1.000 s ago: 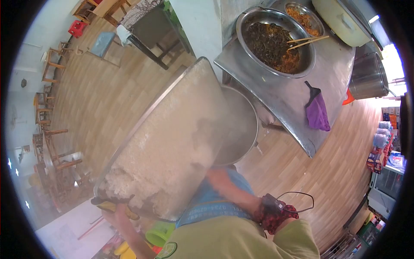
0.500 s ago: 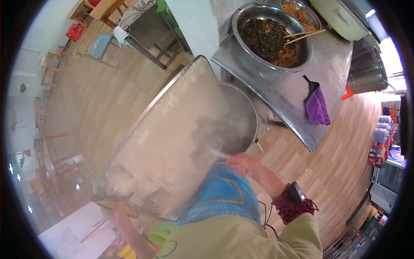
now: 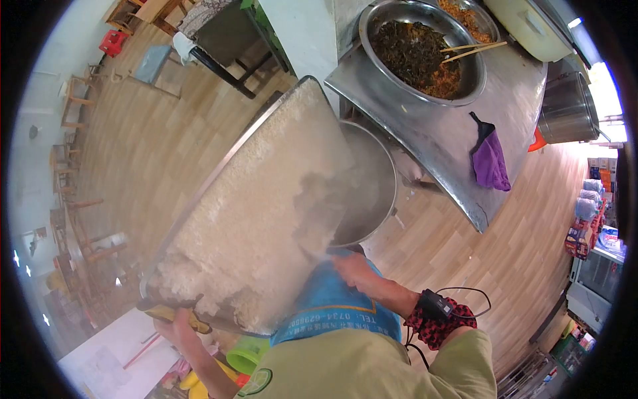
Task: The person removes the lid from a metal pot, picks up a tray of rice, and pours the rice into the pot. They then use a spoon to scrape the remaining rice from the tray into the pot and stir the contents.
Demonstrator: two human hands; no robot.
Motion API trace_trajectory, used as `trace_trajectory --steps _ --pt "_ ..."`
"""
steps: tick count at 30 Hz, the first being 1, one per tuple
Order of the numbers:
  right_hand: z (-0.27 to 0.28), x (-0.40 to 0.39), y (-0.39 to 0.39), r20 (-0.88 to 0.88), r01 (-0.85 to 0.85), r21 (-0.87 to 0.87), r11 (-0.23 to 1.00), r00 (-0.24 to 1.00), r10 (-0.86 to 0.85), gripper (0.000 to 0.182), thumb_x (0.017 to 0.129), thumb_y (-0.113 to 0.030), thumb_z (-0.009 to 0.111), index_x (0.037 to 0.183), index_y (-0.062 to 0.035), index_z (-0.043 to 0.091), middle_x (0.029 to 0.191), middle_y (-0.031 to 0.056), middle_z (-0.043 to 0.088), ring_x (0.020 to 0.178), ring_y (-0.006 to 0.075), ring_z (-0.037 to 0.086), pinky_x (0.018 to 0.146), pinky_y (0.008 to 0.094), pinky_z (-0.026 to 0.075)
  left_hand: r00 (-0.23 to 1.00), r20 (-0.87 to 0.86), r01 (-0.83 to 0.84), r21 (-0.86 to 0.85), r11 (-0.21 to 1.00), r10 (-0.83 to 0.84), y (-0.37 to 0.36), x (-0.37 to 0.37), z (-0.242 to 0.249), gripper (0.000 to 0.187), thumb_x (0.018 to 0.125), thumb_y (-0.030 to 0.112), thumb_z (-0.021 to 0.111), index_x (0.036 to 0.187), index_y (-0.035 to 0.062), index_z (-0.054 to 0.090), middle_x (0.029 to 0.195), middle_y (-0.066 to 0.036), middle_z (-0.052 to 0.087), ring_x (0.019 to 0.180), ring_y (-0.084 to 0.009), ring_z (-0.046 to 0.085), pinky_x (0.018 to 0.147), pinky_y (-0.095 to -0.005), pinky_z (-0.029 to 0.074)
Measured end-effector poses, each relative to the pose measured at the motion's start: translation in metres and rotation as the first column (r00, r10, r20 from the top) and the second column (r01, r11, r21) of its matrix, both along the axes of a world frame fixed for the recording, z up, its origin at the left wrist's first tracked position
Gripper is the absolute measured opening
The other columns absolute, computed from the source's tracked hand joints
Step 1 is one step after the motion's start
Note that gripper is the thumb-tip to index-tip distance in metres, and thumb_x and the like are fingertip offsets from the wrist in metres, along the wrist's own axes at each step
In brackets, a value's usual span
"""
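A large rectangular metal tray [image 3: 199, 194] heaped with steaming white rice [image 3: 256, 199] stands tilted in front of me. My left hand [image 3: 176, 327] grips its lower left edge through a yellow-brown cloth [image 3: 159, 312]. At the tray's right edge, my right hand [image 3: 349, 269] is closed round the handle of a pale tool whose blade is blurred by steam and lies at the rice. Just beyond, a big round metal pot [image 3: 373, 219] sits partly under the tray's edge, with steam over its mouth. A blue apron [image 3: 345, 312] covers my front.
To the upper right, a metal table [image 3: 425, 143] carries a steel bowl [image 3: 409, 56] of dark greens with chopsticks [image 3: 475, 50], and a purple cloth [image 3: 490, 163]. A white board [image 3: 106, 359] and a green basin [image 3: 246, 356] are at lower left. Chairs line the left wall.
My right hand has moved down and left, toward my apron, drawing the tool along the tray's edge. My left hand keeps its hold. Steam over the pot has thinned.
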State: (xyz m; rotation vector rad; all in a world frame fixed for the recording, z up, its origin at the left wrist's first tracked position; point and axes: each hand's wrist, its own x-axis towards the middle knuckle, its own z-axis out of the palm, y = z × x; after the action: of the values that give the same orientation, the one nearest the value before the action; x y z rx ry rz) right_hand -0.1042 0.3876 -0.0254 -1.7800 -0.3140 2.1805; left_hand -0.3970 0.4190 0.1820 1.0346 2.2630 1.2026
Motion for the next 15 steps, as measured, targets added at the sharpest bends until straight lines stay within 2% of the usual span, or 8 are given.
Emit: trace_trajectory --steps 4,5,6,9,11,12,13,15 --pt "-0.037 0.001 -0.002 0.046 -0.027 -0.040 0.999 0.999 0.029 0.028 0.081 -0.028 0.052 0.061 -0.0086 0.052 0.050 0.0015 0.046 0.040 0.0156 0.042 0.037 0.0305 0.031 0.999 0.023 0.030 -0.016 0.999 -0.030 -0.001 0.002 0.004 0.044 0.059 -0.003 0.047 0.103 -0.0089 0.049 0.092 -0.013 0.054 0.079 -0.0194 0.055 0.071 -0.0268 0.045" --pt "-0.064 -0.001 -0.005 0.434 -0.436 0.318 0.842 0.856 0.280 0.023 0.081 -0.024 0.050 0.066 -0.0071 0.054 0.056 0.0043 0.051 0.048 0.0195 0.049 0.041 0.0338 0.036 0.999 0.030 0.015 -0.023 1.000 -0.014 -0.001 0.003 0.005 0.046 0.058 -0.004 0.048 0.104 -0.0097 0.048 0.091 -0.013 0.054 0.079 -0.0194 0.054 0.071 -0.0264 0.044" --pt "-0.089 -0.003 -0.007 0.800 -0.808 0.408 0.426 0.541 0.260 0.019 0.081 -0.020 0.049 0.070 -0.0057 0.056 0.063 0.0072 0.057 0.056 0.0233 0.056 0.045 0.0372 0.041 0.999 0.029 0.017 -0.021 1.000 -0.016 -0.001 0.004 0.004 0.046 0.058 -0.004 0.048 0.104 -0.0097 0.048 0.091 -0.013 0.054 0.079 -0.0194 0.054 0.071 -0.0264 0.044" --pt "-0.157 0.023 0.028 0.839 -0.901 0.329 0.282 0.416 0.350 0.014 0.075 -0.014 0.050 0.080 -0.0025 0.056 0.060 0.0119 0.059 0.057 0.0291 0.060 0.044 0.0392 0.045 0.998 0.045 -0.038 -0.018 0.999 0.039 -0.001 0.008 0.004 0.045 0.059 -0.004 0.047 0.104 -0.0097 0.048 0.091 -0.013 0.054 0.079 -0.0196 0.054 0.072 -0.0266 0.044" --pt "-0.210 0.046 0.040 0.138 -0.231 0.659 0.715 0.973 0.188 0.014 0.077 -0.018 0.050 0.077 -0.0048 0.053 0.053 0.0076 0.051 0.046 0.0243 0.051 0.040 0.0358 0.040 0.999 -0.043 -0.020 0.014 1.000 0.020 0.001 0.012 0.004 0.042 0.060 0.000 0.049 0.101 -0.0082 0.050 0.091 -0.012 0.056 0.079 -0.0191 0.056 0.070 -0.0263 0.045" --pt "-0.230 0.055 0.044 -0.273 0.182 0.545 0.819 0.961 -0.032 0.015 0.077 -0.021 0.051 0.076 -0.0060 0.051 0.050 0.0055 0.046 0.041 0.0219 0.047 0.037 0.0341 0.038 0.999 -0.044 -0.026 0.015 1.000 0.027 0.000 0.010 0.005 0.042 0.060 0.000 0.049 0.101 -0.0082 0.050 0.091 -0.012 0.056 0.079 -0.0191 0.056 0.070 -0.0263 0.045" --pt "-0.237 0.059 0.051 -0.597 0.522 0.267 0.810 0.749 -0.286 0.016 0.078 -0.023 0.051 0.074 -0.0071 0.050 0.046 0.0033 0.042 0.035 0.0195 0.042 0.035 0.0324 0.036 0.999 -0.043 -0.017 -0.009 1.000 0.017 -0.001 0.006 0.004 0.045 0.060 -0.002 0.049 0.104 -0.0084 0.049 0.093 -0.013 0.055 0.080 -0.0197 0.055 0.072 -0.0273 0.044" --pt "-0.111 0.055 0.070 -0.325 0.653 -0.130 0.746 0.683 -0.654 0.021 0.080 -0.027 0.051 0.073 -0.0080 0.048 0.045 -0.0005 0.035 0.033 0.0149 0.034 0.032 0.0283 0.030 0.999 -0.036 -0.013 -0.033 0.999 0.012 -0.003 -0.002 0.002 0.047 0.060 -0.005 0.049 0.107 -0.0087 0.047 0.096 -0.013 0.054 0.082 -0.0202 0.054 0.074 -0.0283 0.044"
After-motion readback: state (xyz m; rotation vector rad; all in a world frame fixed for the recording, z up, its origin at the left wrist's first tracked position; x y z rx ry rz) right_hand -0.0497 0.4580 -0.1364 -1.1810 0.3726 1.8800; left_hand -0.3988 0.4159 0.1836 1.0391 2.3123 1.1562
